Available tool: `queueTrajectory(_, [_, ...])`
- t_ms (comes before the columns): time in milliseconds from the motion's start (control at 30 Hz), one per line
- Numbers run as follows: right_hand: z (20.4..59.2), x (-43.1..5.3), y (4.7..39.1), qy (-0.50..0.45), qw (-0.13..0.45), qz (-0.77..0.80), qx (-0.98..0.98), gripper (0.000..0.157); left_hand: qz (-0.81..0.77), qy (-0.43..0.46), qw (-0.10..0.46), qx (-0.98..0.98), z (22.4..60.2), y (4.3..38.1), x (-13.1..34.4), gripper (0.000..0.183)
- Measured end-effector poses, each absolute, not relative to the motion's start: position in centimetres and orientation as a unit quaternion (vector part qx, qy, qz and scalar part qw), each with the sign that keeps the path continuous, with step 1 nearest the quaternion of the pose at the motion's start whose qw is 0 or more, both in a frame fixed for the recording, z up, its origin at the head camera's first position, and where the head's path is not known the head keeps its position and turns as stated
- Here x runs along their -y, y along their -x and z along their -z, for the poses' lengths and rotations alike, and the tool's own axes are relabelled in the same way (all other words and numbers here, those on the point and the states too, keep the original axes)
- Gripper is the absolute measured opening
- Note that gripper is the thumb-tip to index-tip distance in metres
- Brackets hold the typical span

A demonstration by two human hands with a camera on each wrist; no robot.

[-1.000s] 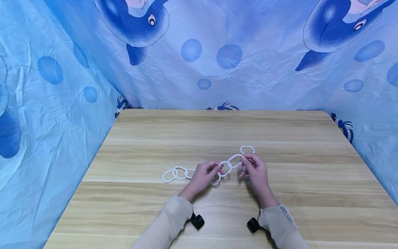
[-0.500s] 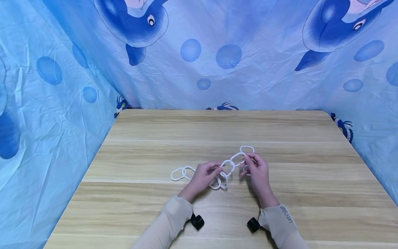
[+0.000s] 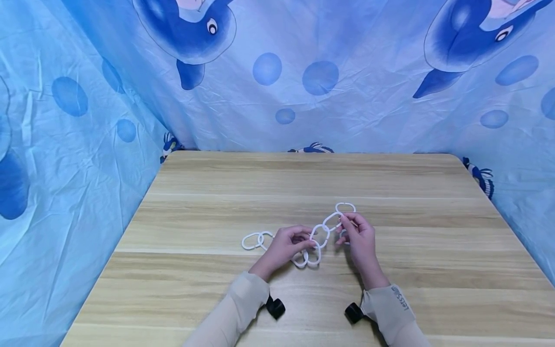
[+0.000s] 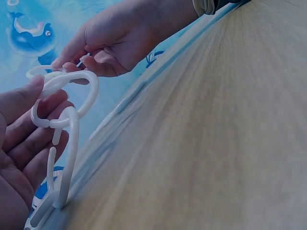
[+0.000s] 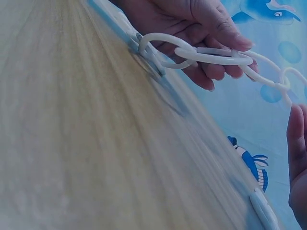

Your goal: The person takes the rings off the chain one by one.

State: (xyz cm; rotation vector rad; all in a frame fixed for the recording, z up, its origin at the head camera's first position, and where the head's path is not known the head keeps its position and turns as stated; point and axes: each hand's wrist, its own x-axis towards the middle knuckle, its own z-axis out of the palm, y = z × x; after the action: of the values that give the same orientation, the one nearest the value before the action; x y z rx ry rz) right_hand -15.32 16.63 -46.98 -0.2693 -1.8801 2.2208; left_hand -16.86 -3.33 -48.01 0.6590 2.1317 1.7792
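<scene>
White plastic link chain (image 3: 325, 228): ran over the wooden tabletop (image 3: 390, 270), from the left of one hand to the fingers of the other; the stretch between the hands was held up clear of the wood.
Left hand (image 3: 286, 246): thumb and fingertips closed in a pinch on one link, the other fingers loosely bent.
Right hand (image 3: 361, 241): thumb and forefinger nipped the link at the upper right of the held stretch, the rest of the fingers curved beneath.
Links beyond the left hand: lay on the tabletop to its left, looped through one another, part of the run hidden by the hand.
Links below the left fingertips: hung down toward the wood; the left wrist view showed a gap in one of them.
Far link (image 3: 345, 203): rested just beyond the right fingertips; whether it was joined to the chain could not be told.
Sleeves (image 3: 247, 294): pale, the right one with dark lettering.
Backdrop (image 3: 217, 111): blue sheeting printed with dolphins and round spots, behind the table.
</scene>
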Motion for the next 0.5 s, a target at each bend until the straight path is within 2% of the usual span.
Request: queueTrajectory(500, [47.19, -16.43, 15.29, 0.078, 0.104, -0.764, 0.633, 0.021, -0.645, -0.208, 0.162, -0.717, 48.18, 17.10, 3.29, 0.019])
